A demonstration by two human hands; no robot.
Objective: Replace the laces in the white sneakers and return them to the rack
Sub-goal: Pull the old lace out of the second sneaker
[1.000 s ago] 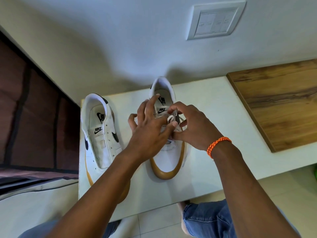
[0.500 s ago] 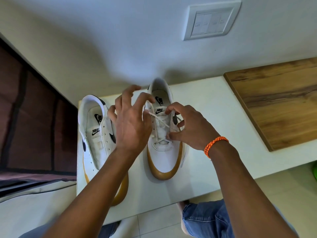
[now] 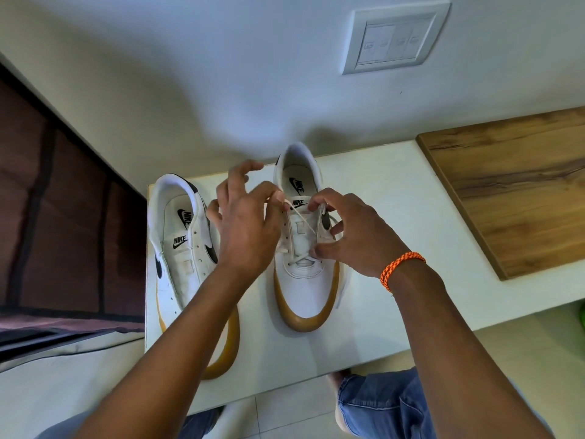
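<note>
Two white sneakers with gum soles stand on a white table [image 3: 380, 327], toes toward me. The right sneaker [image 3: 308, 289] carries a white lace [image 3: 302, 221] through its lower eyelets, one strand running diagonally up across the tongue. My left hand [image 3: 245, 229] pinches that strand's end at the sneaker's upper left edge. My right hand [image 3: 354, 239], with an orange bracelet at the wrist, grips the sneaker's right eyelet row and the lace there. The left sneaker [image 3: 185, 258] has bare eyelets, and my left forearm hides part of its toe.
A wooden board [image 3: 512, 191] lies on the table's right side. A wall with a white switch plate [image 3: 395, 38] rises right behind the sneakers. A dark panel [image 3: 53, 217] stands to the left. My knees in jeans [image 3: 386, 407] show under the table's near edge.
My left hand has moved from the middle of the right sneaker up and to the left, drawing the lace strand taut across the tongue. My right hand has stayed at the right eyelets.
</note>
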